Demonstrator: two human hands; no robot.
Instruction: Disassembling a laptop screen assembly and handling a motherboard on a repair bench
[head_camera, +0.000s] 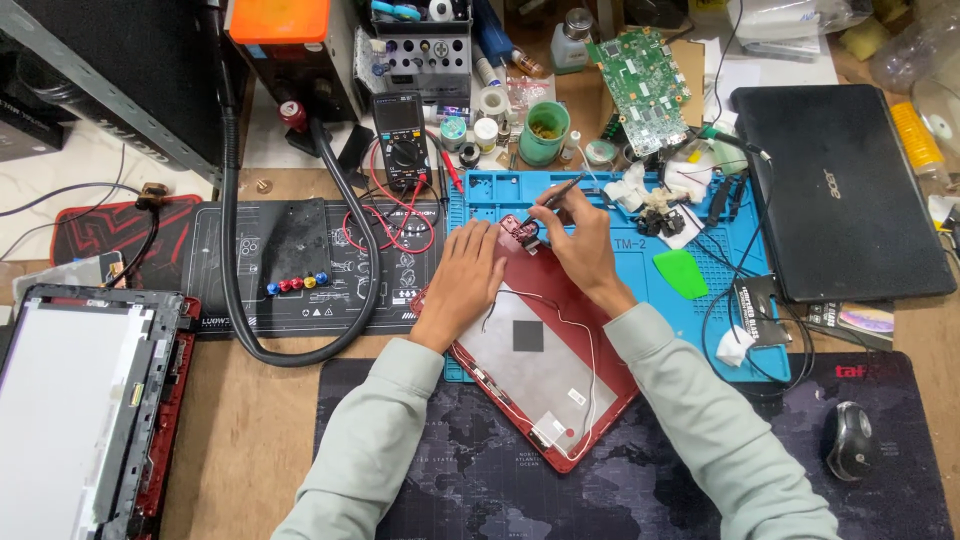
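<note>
Red laptop lid (540, 350) lies inner side up, tilted, across the blue work mat (610, 200) and the dark world-map mat (500, 480) on the table (250, 430). Thin white cable (590, 370) runs along its grey inner panel.

Left hand (465, 280) rests flat on the lid's upper left part, fingers spread, gripping nothing, pressing down.

Right hand (580, 235) pinches a thin dark tool (555, 197), tip down at the lid's top corner near the hinge (522, 228).

Around: multimeter (402, 140) with red leads behind the left hand, green circuit board (645, 85) at the back, closed black laptop (840, 190) to the right, green plastic pick (682, 272) on the blue mat, mouse (850, 440) at lower right, bare screen panel (75, 400) at far left.
</note>
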